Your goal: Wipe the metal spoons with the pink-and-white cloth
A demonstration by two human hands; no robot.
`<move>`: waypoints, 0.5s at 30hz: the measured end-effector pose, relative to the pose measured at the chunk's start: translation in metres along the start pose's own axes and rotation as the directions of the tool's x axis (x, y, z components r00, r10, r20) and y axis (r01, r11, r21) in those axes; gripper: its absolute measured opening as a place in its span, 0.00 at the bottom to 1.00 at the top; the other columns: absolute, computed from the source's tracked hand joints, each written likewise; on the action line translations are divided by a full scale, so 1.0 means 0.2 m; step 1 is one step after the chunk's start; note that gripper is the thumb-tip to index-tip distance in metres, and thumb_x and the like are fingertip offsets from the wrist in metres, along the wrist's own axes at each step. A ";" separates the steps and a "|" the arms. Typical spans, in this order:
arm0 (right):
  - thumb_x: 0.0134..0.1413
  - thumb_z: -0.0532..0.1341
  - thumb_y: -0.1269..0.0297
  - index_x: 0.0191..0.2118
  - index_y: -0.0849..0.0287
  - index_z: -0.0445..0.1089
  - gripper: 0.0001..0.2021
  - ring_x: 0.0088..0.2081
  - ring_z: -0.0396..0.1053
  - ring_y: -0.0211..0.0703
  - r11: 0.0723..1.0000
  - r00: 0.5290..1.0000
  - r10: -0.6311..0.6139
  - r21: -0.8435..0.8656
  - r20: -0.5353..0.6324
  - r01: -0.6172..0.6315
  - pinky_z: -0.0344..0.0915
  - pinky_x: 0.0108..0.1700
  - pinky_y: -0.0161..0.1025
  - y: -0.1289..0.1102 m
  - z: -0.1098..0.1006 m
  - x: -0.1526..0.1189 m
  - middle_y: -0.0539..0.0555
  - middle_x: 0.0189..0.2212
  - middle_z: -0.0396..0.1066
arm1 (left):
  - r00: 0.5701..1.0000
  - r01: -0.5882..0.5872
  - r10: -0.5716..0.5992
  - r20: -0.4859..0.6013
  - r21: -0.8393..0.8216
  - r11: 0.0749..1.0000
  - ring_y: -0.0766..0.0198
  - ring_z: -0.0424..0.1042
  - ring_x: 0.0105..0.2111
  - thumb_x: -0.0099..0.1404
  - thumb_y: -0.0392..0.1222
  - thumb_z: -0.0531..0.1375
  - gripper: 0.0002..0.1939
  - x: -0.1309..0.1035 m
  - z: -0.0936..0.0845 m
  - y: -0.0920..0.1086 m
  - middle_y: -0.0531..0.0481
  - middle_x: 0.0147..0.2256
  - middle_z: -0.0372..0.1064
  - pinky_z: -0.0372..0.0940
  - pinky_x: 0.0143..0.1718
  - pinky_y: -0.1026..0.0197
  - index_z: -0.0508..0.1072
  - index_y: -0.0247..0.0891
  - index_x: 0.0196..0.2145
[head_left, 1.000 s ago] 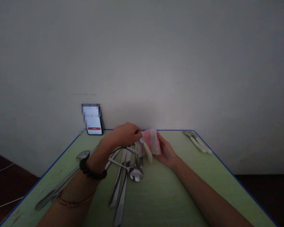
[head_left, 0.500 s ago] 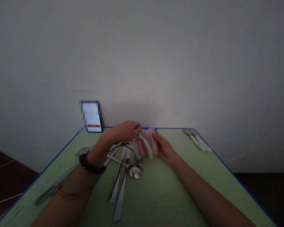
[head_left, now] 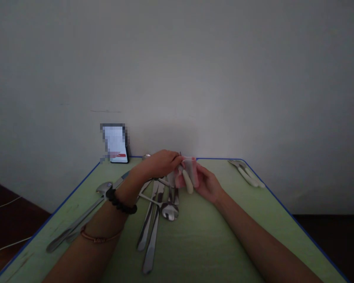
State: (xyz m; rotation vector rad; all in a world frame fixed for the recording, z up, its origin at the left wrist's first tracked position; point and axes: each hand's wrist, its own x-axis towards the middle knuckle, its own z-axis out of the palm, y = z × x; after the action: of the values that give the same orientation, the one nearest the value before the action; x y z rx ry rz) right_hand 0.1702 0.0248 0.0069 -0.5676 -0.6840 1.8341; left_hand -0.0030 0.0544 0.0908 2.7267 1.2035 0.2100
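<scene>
My left hand (head_left: pixel 168 162) is closed in a pinch near the metal neck of a white-handled piece of cutlery (head_left: pixel 188 182). Its handle points down toward me; the fingers mostly cover its head, so I cannot tell the kind. A pink and white cloth (head_left: pixel 191 168) hangs just behind and beside the handle, gathered toward the left fingertips. On the cloth's right edge my right hand (head_left: pixel 208 181) is closed, thumb toward me. Below the hands lie a shiny spoon (head_left: pixel 170 211) and several metal knives (head_left: pixel 151 247), partly overlapping on the green table (head_left: pixel 212 243).
Two white-handled utensils (head_left: pixel 247 175) lie at the table's right rear, one seemingly a fork. A lit phone (head_left: pixel 118 143) leans on the wall at the back left. Another long spoon (head_left: pixel 76 224) lies left of my left forearm. A blue edge borders the table.
The cloth, spread wider before, is now bunched more narrowly around the utensil. My left hand has shifted slightly right, and the utensil's handle has risen a little.
</scene>
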 end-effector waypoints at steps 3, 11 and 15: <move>0.52 0.57 0.65 0.35 0.60 0.73 0.08 0.32 0.71 0.37 0.997 0.998 -0.038 -0.062 -0.044 0.035 0.65 0.40 0.34 0.01 -0.01 0.02 0.49 0.30 0.76 | 1.000 -0.025 0.026 0.018 -0.002 1.000 0.59 0.72 0.36 0.69 0.44 0.41 0.22 0.00 0.00 0.01 0.43 0.37 0.74 0.60 0.37 0.62 0.72 0.34 0.38; 0.50 0.60 0.63 0.32 0.62 0.73 0.08 0.28 0.71 0.37 0.992 0.998 -0.042 -0.121 -0.055 0.035 0.65 0.37 0.35 0.01 -0.04 0.03 0.51 0.27 0.76 | 0.999 0.019 -0.021 0.048 0.051 0.999 0.56 0.72 0.36 0.68 0.47 0.41 0.23 -0.02 -0.02 0.04 0.41 0.37 0.74 0.60 0.36 0.59 0.73 0.36 0.37; 0.43 0.65 0.67 0.36 0.59 0.72 0.10 0.28 0.70 0.35 0.978 0.996 -0.085 -0.192 0.000 0.083 0.65 0.34 0.32 0.02 -0.03 0.01 0.49 0.29 0.76 | 0.998 -0.036 0.035 0.043 0.040 0.999 0.58 0.71 0.37 0.69 0.45 0.42 0.21 -0.02 -0.01 0.03 0.43 0.37 0.73 0.59 0.37 0.60 0.72 0.37 0.39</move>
State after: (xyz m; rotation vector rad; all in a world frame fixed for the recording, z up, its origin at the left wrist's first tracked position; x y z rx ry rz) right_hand 0.1707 0.0264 -0.0006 -0.6620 -0.8733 1.6970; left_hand -0.0012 0.0477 0.0939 2.7746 1.1618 0.1327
